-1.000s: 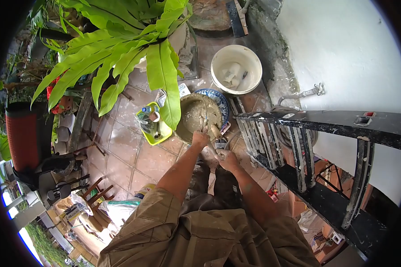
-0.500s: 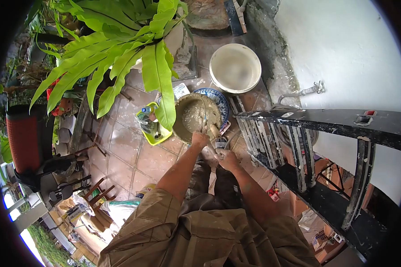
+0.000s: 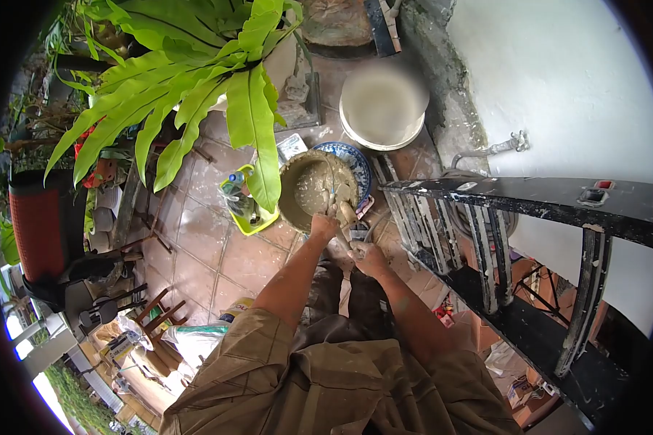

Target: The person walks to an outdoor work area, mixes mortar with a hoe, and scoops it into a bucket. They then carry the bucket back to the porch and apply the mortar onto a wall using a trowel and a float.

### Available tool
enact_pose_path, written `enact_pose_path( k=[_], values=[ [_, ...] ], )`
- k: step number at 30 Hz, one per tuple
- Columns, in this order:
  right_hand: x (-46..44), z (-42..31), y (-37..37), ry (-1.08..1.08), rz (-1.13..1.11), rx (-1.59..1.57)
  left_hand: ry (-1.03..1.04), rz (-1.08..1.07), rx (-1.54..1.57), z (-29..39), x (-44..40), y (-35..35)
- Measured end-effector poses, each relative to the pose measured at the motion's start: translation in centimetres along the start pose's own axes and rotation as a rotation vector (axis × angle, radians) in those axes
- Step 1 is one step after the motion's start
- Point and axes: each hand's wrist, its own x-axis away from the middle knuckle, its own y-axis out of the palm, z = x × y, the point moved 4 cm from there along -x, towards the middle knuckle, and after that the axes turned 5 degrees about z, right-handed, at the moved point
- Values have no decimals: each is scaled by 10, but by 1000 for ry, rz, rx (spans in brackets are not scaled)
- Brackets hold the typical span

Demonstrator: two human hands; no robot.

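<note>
A pale wall (image 3: pixel 559 94) rises beside terracotta floor tiles (image 3: pixel 196 235), with a paint-spattered black ladder (image 3: pixel 508 190) alongside

My one view comes from a camera worn on my head, facing forward and steeply down, past my own forearms to my hands and the tiled floor (image 3: pixel 196 250). My sleeves are nearest the lens, the floor farther off; a dark rounded border rings the scene.

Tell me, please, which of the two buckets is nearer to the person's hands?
The muddy bucket, with wet mix inside: it is just beyond the left hand and right hand. The white bucket is farther, near the wall.
</note>
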Motion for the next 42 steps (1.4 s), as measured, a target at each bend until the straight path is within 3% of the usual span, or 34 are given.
enact_pose_path(
  k=[3, 8, 14, 18, 20, 21, 23, 25, 26, 28, 29, 31, 32, 34, 36, 38, 40, 41, 42],
  values=[
    [0, 4, 3, 18, -7, -6, -48, -34, 95, -8, -4, 6],
    [-3, 10, 8, -27, 24, -10, 59, -32, 20, -1, 2, -1],
    [1, -1, -2, 3, 2, -20, -77, -120, 114, -21, -11, 13],
    [0, 4, -1, -34, -3, 17, -22, 8, 198, -10, -6, 9],
    [-4, -4, -6, -49, -11, 12, 278, -30, -425, 18, 5, -4],
    [2, -4, -4, -44, -28, 7, 573, -132, -1058, 23, 9, -1],
    [0, 2, 0, -18, -50, 34, 988, 251, -884, 2, 0, 3],
    [-1, 4, -1, -23, -54, 39, 804, 332, -523, -21, -16, 9],
    [1, 3, -1, -29, -55, 27, 421, 201, -271, -31, -25, 18],
    [1, 3, -2, -31, -59, 6, 41, 94, -6, -43, -29, 28],
    [1, 3, -2, -27, -66, -2, 40, 119, 8, -43, -27, 27],
    [1, 6, -1, -16, -73, -12, 263, 191, 95, -41, -26, 27],
    [0, 8, 1, -10, -76, -13, 484, 236, 168, -41, -23, 24],
    [-2, 12, 4, -2, -75, 5, 668, 267, 231, -38, -17, 22],
    [-3, 17, 7, 1, -70, 43, 544, 189, 107, -34, -17, 21],
    [-2, 9, 3, -20, -71, 14, 344, -2, -236, -26, -18, 19],
    [-2, 8, 3, -12, -73, 3, 226, -48, -229, -23, -15, 16],
    [-4, 15, 8, 8, -76, 7, 233, 27, -5, -29, -15, 19],
    [-6, 23, 11, 27, -79, 12, 383, 93, -60, -32, -16, 20]
  ],
)
